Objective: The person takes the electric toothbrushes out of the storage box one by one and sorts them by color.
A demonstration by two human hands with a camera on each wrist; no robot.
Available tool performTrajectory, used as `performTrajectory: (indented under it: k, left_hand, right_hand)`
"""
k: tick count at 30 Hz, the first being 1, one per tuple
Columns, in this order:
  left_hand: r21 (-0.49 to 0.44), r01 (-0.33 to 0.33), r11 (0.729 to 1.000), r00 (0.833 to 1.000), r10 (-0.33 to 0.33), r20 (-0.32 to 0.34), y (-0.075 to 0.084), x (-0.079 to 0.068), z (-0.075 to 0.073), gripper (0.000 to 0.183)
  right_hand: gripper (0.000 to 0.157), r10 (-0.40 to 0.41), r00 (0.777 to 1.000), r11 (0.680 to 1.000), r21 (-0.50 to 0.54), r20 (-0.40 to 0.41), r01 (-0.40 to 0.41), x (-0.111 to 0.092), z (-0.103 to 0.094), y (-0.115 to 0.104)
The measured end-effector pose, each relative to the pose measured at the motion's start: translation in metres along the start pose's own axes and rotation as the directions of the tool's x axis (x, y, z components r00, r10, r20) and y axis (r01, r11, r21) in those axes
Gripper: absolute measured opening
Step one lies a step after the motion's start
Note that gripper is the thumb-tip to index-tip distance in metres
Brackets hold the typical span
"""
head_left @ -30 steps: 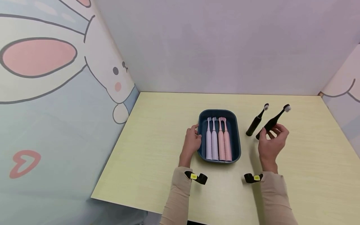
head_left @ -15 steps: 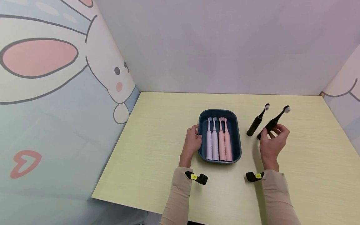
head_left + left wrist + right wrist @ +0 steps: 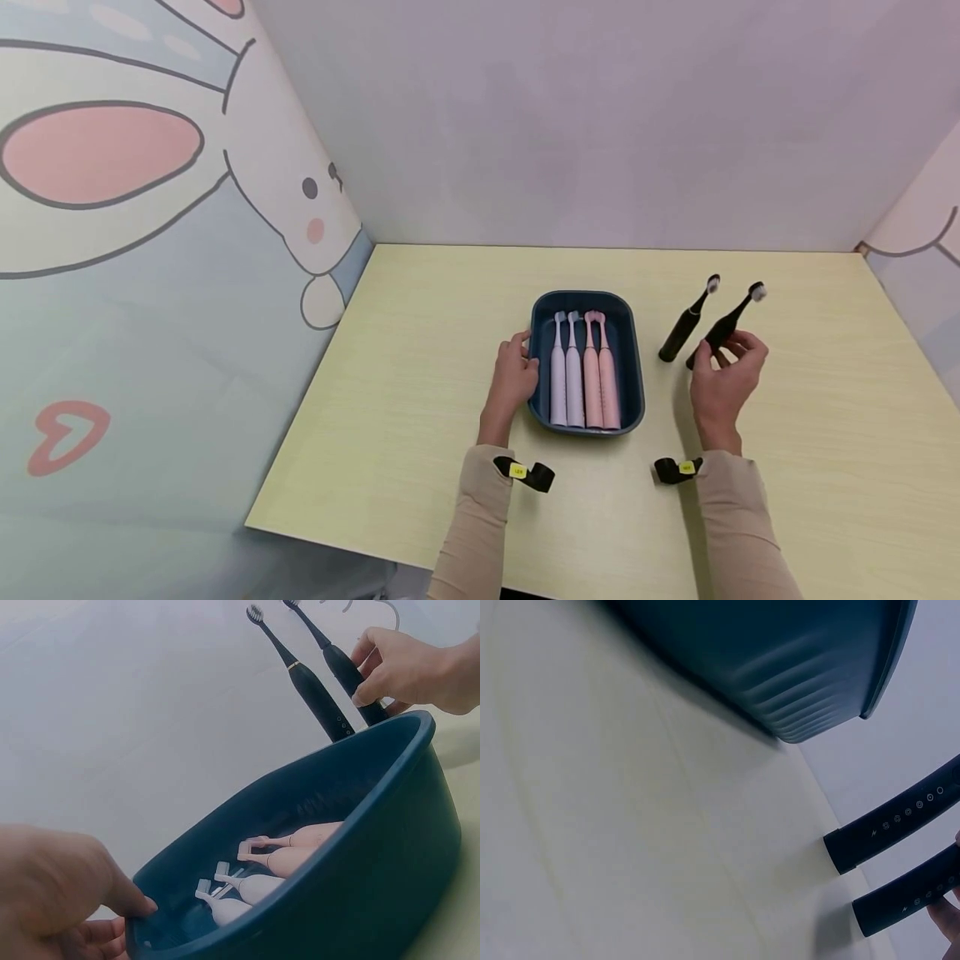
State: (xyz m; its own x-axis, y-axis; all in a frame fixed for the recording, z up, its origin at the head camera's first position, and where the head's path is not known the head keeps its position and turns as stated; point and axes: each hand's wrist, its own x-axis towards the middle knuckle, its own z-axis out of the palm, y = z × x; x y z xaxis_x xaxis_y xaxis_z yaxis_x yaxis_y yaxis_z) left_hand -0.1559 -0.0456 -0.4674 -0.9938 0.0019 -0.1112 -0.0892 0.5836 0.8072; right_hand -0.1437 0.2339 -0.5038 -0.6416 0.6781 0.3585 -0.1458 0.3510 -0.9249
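My left hand (image 3: 514, 377) grips the left rim of a dark blue plastic bin (image 3: 638, 375), thumb inside the wall and fingers outside. Inside lie two pale lilac electric toothbrushes (image 3: 573, 387) and two pink ones (image 3: 608, 387), side by side, heads toward the far end. To the bin's right, my right hand (image 3: 726, 387) pinches the handle of a black electric toothbrush (image 3: 722, 331), head up and leaning right. Close on its left another black electric toothbrush (image 3: 679, 335) stands upright on the table. The right wrist view shows both handles' lower ends, with the held handle (image 3: 900, 896) nearer the fingers.
The light wood-look table (image 3: 390, 400) meets a pale wall (image 3: 600, 125) at the back. On the left is a wall panel (image 3: 150, 333) printed with a cartoon rabbit. Black cameras are strapped to both sleeved wrists.
The held black toothbrush has become slightly more upright, its head shifting a little left. The left hand, the bin and the standing toothbrush look the same.
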Motion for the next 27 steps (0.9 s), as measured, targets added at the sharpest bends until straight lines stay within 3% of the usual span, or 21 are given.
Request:
performTrajectory:
  k: [18,27]
  left_hand:
    - [-0.010,-0.012,1.000,1.000,0.012,0.001,0.0008,0.0000,-0.0011,0.047]
    - [-0.013,-0.001,1.000,1.000,0.001,0.006,0.0028,-0.0011,-0.0021,0.047]
  right_hand:
    - [0.032,-0.015,1.000,1.000,-0.026,0.001,0.015,-0.0023,0.0006,-0.0023]
    - [0.043,-0.049,0.999,0.999,-0.005,0.006,0.049,-0.0044,-0.0009,0.0001]
